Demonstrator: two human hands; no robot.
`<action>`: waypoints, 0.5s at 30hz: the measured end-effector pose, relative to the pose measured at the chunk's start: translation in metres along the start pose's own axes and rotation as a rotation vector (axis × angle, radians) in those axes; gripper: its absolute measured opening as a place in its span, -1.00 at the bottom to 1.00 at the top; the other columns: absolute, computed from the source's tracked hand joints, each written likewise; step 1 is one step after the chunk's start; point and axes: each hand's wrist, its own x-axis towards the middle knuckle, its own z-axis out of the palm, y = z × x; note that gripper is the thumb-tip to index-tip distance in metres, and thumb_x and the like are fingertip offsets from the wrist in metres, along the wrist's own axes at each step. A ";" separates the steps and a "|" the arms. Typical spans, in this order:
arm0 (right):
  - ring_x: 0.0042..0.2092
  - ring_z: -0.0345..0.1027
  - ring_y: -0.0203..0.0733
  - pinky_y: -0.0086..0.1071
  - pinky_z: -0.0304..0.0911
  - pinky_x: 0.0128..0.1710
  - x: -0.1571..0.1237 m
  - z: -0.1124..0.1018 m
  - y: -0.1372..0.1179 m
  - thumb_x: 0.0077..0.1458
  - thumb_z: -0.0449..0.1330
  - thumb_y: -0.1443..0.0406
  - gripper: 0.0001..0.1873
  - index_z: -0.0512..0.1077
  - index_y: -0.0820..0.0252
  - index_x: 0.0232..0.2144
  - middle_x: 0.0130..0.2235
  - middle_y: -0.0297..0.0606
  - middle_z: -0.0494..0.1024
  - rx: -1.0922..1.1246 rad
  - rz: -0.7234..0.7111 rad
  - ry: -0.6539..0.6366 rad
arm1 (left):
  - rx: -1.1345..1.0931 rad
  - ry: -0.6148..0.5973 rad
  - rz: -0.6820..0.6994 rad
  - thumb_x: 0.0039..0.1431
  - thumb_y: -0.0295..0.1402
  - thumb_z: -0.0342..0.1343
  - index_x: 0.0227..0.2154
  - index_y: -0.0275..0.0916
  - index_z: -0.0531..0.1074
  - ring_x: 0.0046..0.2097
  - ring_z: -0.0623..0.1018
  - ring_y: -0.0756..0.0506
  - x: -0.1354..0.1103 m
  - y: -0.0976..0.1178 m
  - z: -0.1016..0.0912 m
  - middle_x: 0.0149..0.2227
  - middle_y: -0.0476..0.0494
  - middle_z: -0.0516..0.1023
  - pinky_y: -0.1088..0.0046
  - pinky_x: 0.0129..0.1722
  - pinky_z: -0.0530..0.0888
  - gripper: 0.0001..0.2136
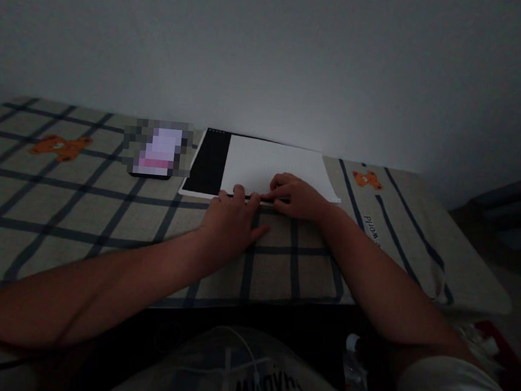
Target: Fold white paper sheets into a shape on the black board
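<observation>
A white sheet of paper (267, 162) lies over a flat black board with a white border (206, 163), close to the wall. The board's black part shows to the left of the sheet. My left hand (233, 217) is open at the front edge, fingertips resting on the board and sheet, thumb spread to the right. Beside it, my right hand (299, 198) has its fingers closed at the sheet's front edge, the index finger reaching left toward my left fingertips. Whatever is between those fingers is too dark to make out.
A phone (159, 150), partly blurred out, lies left of the board. Under everything is a checked tablecloth (135, 215) with orange bear prints. A pale wall (272, 56) rises directly behind. Below the table's right side is a clear plastic bottle (355, 374).
</observation>
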 end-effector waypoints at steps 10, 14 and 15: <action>-0.15 0.26 -0.15 -0.28 0.17 -0.12 -0.002 0.002 0.003 0.09 0.10 0.37 -0.66 0.59 0.12 -0.13 -0.22 -0.19 0.44 -0.042 -0.040 0.011 | 0.028 -0.051 -0.042 0.17 0.21 -0.11 0.00 -0.34 0.36 -0.17 0.51 -0.30 0.003 -0.003 -0.008 -0.12 -0.44 0.46 0.31 -0.29 0.36 -0.33; -0.17 0.26 -0.14 -0.25 0.17 -0.12 -0.002 0.002 0.002 0.11 0.10 0.35 -0.65 0.57 0.13 -0.10 -0.22 -0.17 0.45 -0.086 -0.071 0.027 | 0.087 0.015 -0.032 0.21 0.14 -0.09 -0.01 -0.37 0.38 -0.11 0.48 -0.32 0.005 -0.003 -0.009 -0.12 -0.44 0.48 0.24 -0.20 0.35 -0.38; -0.17 0.26 -0.14 -0.24 0.17 -0.12 -0.002 0.002 0.002 0.11 0.10 0.35 -0.64 0.57 0.12 -0.09 -0.22 -0.17 0.44 -0.096 -0.077 0.033 | 0.097 0.050 0.003 0.23 0.12 -0.08 -0.01 -0.37 0.38 -0.07 0.46 -0.33 0.005 -0.003 -0.008 -0.09 -0.44 0.48 0.22 -0.16 0.34 -0.40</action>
